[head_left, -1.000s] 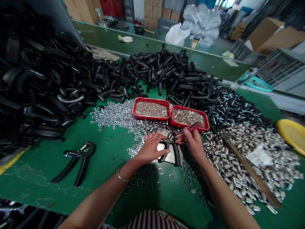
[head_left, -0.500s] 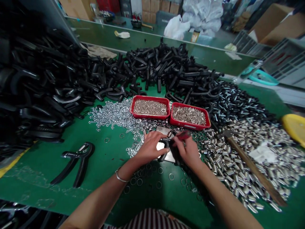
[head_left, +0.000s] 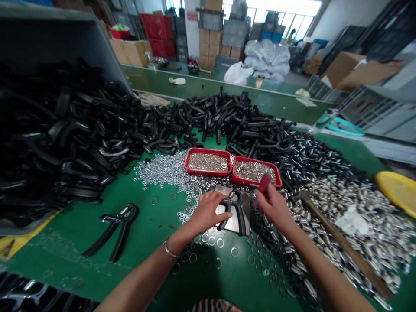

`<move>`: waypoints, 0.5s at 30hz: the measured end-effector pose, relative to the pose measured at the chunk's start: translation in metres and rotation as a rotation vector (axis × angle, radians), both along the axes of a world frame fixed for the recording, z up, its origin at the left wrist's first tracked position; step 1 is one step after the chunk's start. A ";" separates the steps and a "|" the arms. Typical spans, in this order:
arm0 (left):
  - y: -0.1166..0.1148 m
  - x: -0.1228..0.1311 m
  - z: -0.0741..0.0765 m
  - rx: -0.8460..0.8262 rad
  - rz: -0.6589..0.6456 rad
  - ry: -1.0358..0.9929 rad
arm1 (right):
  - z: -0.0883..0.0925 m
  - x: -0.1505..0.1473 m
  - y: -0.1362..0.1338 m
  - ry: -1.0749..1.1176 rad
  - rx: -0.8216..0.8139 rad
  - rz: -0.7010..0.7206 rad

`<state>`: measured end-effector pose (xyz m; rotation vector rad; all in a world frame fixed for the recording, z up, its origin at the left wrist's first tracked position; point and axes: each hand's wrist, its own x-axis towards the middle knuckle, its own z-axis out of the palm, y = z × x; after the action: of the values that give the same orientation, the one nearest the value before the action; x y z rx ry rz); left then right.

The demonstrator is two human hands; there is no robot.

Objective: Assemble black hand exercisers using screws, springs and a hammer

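Note:
A black hand grip exerciser [head_left: 241, 212] lies on a small metal plate [head_left: 247, 203], its two handles pointing toward me. My left hand [head_left: 208, 209] is closed on its left side, thumb across one handle. A silver spring [head_left: 231, 194] shows near the top of this grip. To the right, apart from the plate, my right hand [head_left: 274, 207] is closed around a tool with a red handle [head_left: 265, 183]; the tool's working end is hidden. Another hand grip exerciser [head_left: 121, 225] with a spring lies alone at the left.
Two red trays of small metal parts, a left tray [head_left: 208, 174] and a right tray [head_left: 238, 180], stand behind the plate. Nuts [head_left: 162, 171] and rings are scattered around. Black handles [head_left: 224, 112] heap up behind. A hammer [head_left: 344, 242] rests on the metal cylinders [head_left: 312, 216] at right.
My right hand has moved away to the right from the hand grip exerciser, with the red-handled tool. My left hand stays on the grip. The view has tilted upward.

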<state>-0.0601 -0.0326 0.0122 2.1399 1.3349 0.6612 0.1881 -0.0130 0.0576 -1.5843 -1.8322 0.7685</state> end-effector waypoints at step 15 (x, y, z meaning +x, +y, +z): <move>0.147 -0.044 0.060 0.285 0.276 0.634 | 0.023 -0.097 0.118 -0.573 0.418 0.436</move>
<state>-0.1041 0.1148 0.0720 2.5418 1.9936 0.2826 0.0909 0.1048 0.0810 -1.2126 -2.5931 0.0620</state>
